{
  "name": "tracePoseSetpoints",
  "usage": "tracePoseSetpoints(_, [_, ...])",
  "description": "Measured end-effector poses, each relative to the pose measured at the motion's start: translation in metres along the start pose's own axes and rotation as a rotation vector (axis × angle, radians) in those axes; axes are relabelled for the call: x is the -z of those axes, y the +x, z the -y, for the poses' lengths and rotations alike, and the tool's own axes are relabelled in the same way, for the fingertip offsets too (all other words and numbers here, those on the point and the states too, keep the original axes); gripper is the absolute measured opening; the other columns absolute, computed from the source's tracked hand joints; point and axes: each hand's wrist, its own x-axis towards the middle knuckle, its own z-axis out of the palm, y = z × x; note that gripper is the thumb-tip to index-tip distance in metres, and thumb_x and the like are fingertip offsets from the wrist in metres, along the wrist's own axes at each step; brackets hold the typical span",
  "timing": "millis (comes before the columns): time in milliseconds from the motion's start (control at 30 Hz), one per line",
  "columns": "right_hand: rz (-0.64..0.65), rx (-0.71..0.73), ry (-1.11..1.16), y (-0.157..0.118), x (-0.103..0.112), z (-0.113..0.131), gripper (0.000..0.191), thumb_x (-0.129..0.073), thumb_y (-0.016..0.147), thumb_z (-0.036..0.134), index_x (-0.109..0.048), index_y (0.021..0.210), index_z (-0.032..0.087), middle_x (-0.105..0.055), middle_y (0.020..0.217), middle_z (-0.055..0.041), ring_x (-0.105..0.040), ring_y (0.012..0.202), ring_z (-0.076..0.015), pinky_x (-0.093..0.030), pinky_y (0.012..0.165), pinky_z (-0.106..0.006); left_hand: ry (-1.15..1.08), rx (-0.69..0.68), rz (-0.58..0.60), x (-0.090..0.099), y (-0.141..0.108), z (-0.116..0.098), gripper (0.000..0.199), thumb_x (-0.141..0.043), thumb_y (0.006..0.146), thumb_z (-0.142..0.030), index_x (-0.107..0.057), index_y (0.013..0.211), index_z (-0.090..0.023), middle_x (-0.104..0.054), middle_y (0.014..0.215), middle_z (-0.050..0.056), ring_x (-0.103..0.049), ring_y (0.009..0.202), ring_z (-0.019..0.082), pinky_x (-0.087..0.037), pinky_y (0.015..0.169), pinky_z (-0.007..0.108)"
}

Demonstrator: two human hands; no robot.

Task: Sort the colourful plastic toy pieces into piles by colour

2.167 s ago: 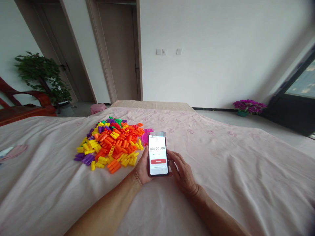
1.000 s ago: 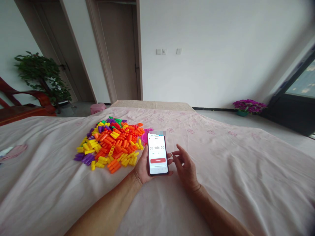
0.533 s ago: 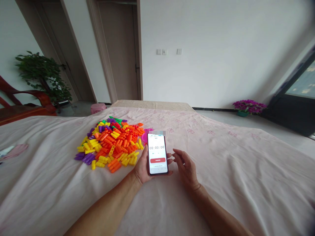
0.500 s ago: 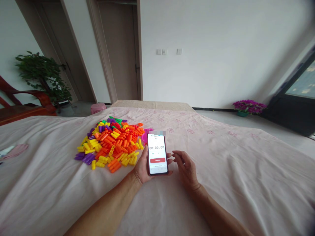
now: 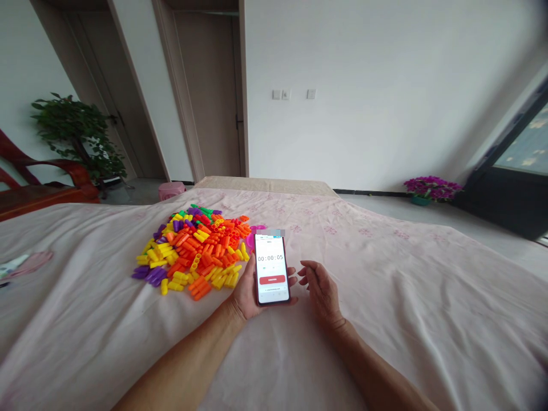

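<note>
My left hand (image 5: 246, 294) is wrapped round a smartphone (image 5: 271, 294), its fingertips showing past the right edge. The lit screen shows a timer reading 00:00:05 above a red button. Just right of the phone, my right hand (image 5: 320, 290) hovers with loosely bent fingers, apart from the phone and holding nothing. Left of the phone lies a heap of plastic toy pieces (image 5: 201, 245), tube-like, in orange, yellow, purple, green and red. Behind the phone's upper left edge, a pink round object (image 5: 252, 238) is partly hidden.
A pale flowered cloth (image 5: 406, 297) with folds covers the surface. At its left lie a white tube (image 5: 15, 265) and a pink flat item (image 5: 40, 262). Beyond stand a pink stool (image 5: 172, 190), a wooden chair (image 5: 64, 171), a leafy plant (image 5: 71, 125) and purple flowers (image 5: 432, 187).
The timer on the phone has gone from 00:00:00 to 00:00:05. My right hand's fingers have loosened slightly, and the phone has shifted a little left in view.
</note>
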Motion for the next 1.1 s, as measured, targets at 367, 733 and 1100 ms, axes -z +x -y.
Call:
tracePoseSetpoints(367, [0.006,-0.075,0.046,0.000,-0.001,0.004,0.036,-0.046,0.090,0.049,-0.062,0.100,0.019,-0.064,0.070,-0.0016,-0.058,0.056,-0.0144,-0.048,0.058,-0.027,0.000,-0.013,0.017,0.004,0.000,0.001,0.077,-0.040,0.083,-0.071,-0.050,0.137,-0.017,-0.062,0.124,0.023,-0.059,0.113,0.037,-0.036,0.095,0.061])
tracePoseSetpoints(733, [0.021,-0.072,0.056,0.000,0.000,0.005,0.037,-0.047,0.090,0.052,-0.063,0.095,0.019,-0.062,0.066,-0.0009,-0.057,0.056,-0.0140,-0.048,0.057,-0.026,0.030,-0.034,-0.017,0.005,-0.003,0.001,0.074,-0.043,0.084,-0.068,-0.050,0.136,-0.016,-0.064,0.122,0.022,-0.060,0.112,0.037,-0.037,0.094,0.061])
tracePoseSetpoints(1100, [0.055,-0.043,0.023,-0.001,0.002,0.007,0.037,-0.047,0.091,0.052,-0.064,0.097,0.020,-0.064,0.069,-0.0012,-0.060,0.057,-0.0144,-0.050,0.060,-0.027,0.104,-0.113,-0.062,-0.023,-0.021,-0.016,0.077,-0.039,0.083,-0.070,-0.053,0.132,-0.012,-0.064,0.122,0.022,-0.061,0.108,0.035,-0.041,0.092,0.064])
